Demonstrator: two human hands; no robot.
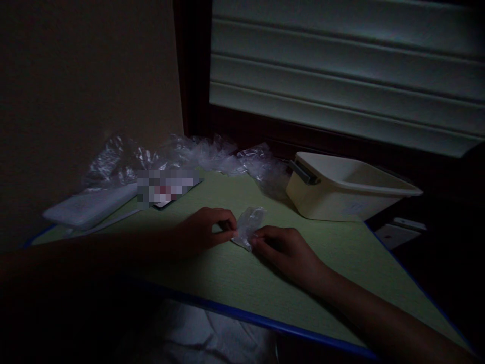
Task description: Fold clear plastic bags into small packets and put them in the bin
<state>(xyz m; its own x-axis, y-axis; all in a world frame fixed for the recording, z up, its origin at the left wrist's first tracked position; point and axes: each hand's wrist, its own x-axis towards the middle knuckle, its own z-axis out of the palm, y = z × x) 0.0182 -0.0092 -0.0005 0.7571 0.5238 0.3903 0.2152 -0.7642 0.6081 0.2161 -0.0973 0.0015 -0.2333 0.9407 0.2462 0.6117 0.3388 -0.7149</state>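
Observation:
Over the middle of the green table, a small clear plastic bag is held between my two hands. My left hand pinches its left edge between thumb and fingertips. On the other side, my right hand has thumb and fingers closed on the lower right edge. The bag looks crinkled and thin; in the dim light I cannot make out whether anything is inside it.
A cream plastic bin with a dark handle stands at the back right. Crumpled clear plastic lines the back edge. At the left lie a white plastic-wrapped pack and a flat, partly blurred item. Blue edging borders the table.

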